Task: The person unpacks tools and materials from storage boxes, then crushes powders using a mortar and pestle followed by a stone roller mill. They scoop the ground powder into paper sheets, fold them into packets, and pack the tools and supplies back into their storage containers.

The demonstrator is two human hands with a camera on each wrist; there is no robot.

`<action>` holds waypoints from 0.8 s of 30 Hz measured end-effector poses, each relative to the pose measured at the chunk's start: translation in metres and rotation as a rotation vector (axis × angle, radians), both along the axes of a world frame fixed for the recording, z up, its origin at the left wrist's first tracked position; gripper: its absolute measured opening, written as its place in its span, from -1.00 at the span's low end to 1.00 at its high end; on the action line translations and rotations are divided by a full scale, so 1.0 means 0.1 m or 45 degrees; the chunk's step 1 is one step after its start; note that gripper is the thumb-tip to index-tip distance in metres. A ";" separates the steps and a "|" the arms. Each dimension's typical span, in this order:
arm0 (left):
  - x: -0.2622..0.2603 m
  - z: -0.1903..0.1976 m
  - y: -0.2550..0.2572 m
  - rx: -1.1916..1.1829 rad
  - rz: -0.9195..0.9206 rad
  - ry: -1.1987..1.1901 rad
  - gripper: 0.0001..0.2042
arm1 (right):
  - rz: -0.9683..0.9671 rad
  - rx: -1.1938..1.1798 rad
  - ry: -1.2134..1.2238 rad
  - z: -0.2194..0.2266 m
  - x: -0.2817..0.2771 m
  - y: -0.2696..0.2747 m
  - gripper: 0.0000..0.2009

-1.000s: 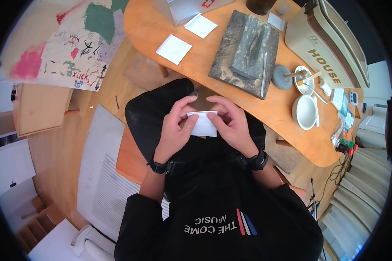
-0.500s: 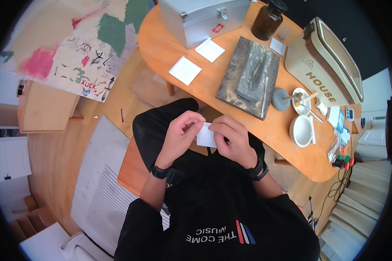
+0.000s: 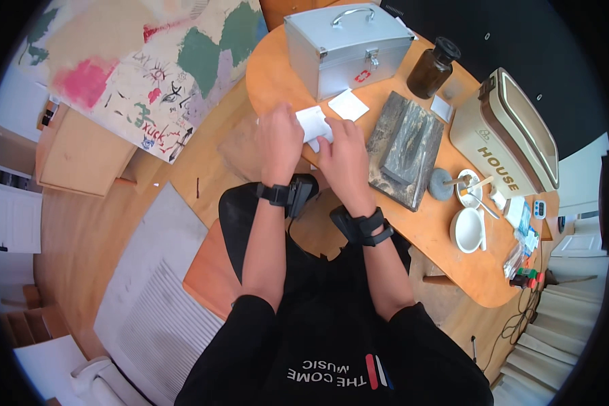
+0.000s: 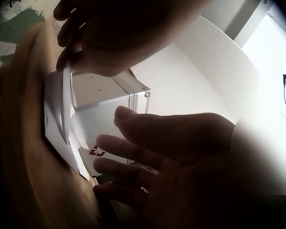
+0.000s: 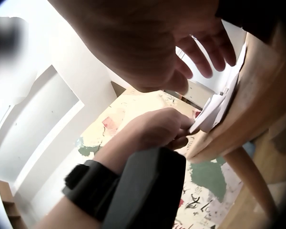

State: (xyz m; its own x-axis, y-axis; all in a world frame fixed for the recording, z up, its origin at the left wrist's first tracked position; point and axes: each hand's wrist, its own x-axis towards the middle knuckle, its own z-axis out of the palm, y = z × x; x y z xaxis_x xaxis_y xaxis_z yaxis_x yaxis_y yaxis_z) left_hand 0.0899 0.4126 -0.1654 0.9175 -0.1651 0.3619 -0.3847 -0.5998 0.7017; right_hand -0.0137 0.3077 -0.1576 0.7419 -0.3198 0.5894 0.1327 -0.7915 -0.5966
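My left hand [image 3: 281, 141] is over the left edge of the table and pinches a small folded white paper packet [image 3: 311, 122] by its side. Beside the packet, my right hand [image 3: 346, 161] has loosely extended fingers [image 4: 128, 148], and the left wrist view shows them apart from the paper. In that view the held packet [image 4: 66, 102] stands tilted over another white paper square [image 4: 62, 143] lying on the wood. A further flat white paper square [image 3: 349, 105] lies just beyond, in front of a silver case.
Behind the papers stands the silver case [image 3: 348, 51], with a brown glass jar [image 3: 434, 68] beside it. Right of my hands lies a dark stone slab [image 3: 407, 149]. Farther right are a grey round stone [image 3: 442, 184], a white mortar [image 3: 467, 230] and a cream HOUSE box [image 3: 497, 139].
Both hands have carried the paper packet from above the lap forward and left to the table edge. My right hand has loosened from it. The head view now takes in more of the silver case.
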 end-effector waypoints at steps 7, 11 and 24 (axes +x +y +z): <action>0.08 -0.10 -0.01 0.235 -0.069 -0.209 -0.89 | -0.119 -0.248 0.550 0.00 0.29 -0.01 -0.65; 0.14 0.15 -0.07 0.306 -0.256 0.198 -0.86 | -0.050 -0.080 0.569 -0.09 0.41 -0.17 -0.61; 0.24 0.22 -0.49 0.160 -0.466 0.248 -0.75 | 0.134 0.474 0.052 0.71 -0.81 -0.02 -0.45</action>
State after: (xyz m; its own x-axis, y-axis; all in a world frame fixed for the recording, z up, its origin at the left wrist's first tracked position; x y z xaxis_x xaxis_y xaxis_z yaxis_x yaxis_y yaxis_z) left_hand 0.1143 0.3640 -0.1435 0.8393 -0.5242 0.1440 -0.4554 -0.5335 0.7127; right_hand -0.0942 0.3057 -0.0869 0.8025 -0.4272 0.4166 0.1715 -0.5035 -0.8468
